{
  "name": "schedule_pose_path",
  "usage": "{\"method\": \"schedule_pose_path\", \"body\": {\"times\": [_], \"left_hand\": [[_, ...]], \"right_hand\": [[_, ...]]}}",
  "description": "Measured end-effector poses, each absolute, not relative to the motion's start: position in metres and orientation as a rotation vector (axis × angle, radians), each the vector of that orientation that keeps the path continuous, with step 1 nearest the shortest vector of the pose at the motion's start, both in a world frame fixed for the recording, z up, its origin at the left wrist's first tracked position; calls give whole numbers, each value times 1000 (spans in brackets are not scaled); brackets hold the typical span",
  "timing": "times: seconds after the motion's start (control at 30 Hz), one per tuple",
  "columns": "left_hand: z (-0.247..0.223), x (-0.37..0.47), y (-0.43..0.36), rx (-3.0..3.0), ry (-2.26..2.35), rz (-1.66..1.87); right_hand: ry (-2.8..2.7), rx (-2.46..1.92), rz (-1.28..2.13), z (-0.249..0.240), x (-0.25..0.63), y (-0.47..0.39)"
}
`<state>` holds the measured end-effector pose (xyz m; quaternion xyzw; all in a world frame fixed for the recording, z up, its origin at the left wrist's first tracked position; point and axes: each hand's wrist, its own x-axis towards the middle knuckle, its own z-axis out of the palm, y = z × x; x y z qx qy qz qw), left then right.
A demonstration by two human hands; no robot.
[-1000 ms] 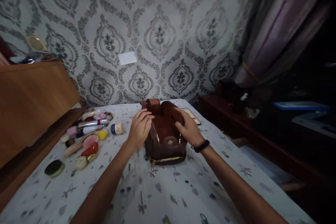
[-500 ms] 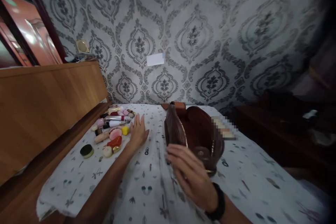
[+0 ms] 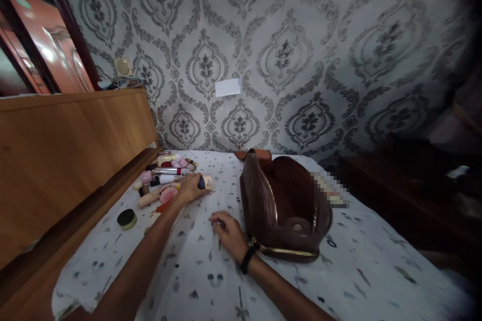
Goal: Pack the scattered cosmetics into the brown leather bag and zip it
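My left hand (image 3: 190, 188) is closed around a small cosmetic bottle (image 3: 206, 182) with a dark blue band and a pale beige end, just above the bed sheet. Beside that hand lies a pile of makeup: a silver tube (image 3: 171, 171), a white tube (image 3: 165, 179), a round pink compact (image 3: 168, 193) and several others. My forearm partly hides the nearer items. My right hand (image 3: 229, 234) rests low over the sheet, fingers loosely bent and apart, holding nothing visible. To its right stands a brown leather bag (image 3: 259, 200), unzipped and gaping.
A round dark-lidded jar (image 3: 127, 218) sits apart at the left. Beyond the bag, a blurred-out flat item (image 3: 331, 193) lies on the patterned sheet (image 3: 211, 291). A wooden board (image 3: 75, 135) borders the left side; the papered wall (image 3: 263, 60) rises behind.
My left hand has closed on the small bottle and shifted slightly left. My right hand has drawn left, away from the front of the bag. The view has moved slightly.
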<state>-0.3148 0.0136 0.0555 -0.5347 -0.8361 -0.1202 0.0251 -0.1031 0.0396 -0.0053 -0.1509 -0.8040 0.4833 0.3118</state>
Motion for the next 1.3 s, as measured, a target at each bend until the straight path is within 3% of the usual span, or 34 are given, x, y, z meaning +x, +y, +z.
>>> {"method": "schedule_pose_path", "body": {"times": [0.6, 1.1, 1.3], "left_hand": [[48, -294, 58, -1460, -2502, -465], [-9, -254, 21, -1507, -2306, -738], [-6, -253, 22, -1548, -2352, -748]], "right_hand": [[-2085, -378, 1280, -4, -98, 41], [-2075, -416, 1320, -4, -98, 41], [-2081, -416, 1308, -4, -98, 41]]}}
